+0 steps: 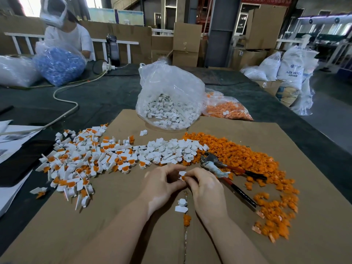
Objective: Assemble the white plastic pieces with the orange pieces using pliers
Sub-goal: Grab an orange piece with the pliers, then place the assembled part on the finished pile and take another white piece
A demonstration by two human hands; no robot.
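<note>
My left hand point(162, 182) and my right hand point(204, 187) meet over the cardboard sheet point(114, 225) and pinch one small white piece with an orange piece in it point(182, 175) between their fingertips. The pliers point(224, 169), with red and black handles, lie untouched just right of my right hand. A loose white piece point(181, 205) and an orange piece point(187, 220) lie between my wrists. Joined white-and-orange pieces point(80, 164) are heaped at the left, plain white pieces point(171, 149) in the middle, orange pieces point(253, 159) at the right.
A clear bag of white pieces point(169, 109) and a bag of orange pieces point(226, 109) stand behind the cardboard. A cable point(66, 100) crosses the dark table. Papers point(11, 149) lie at the left. A person point(64, 33) sits at the far left by a bag of blue parts point(59, 65).
</note>
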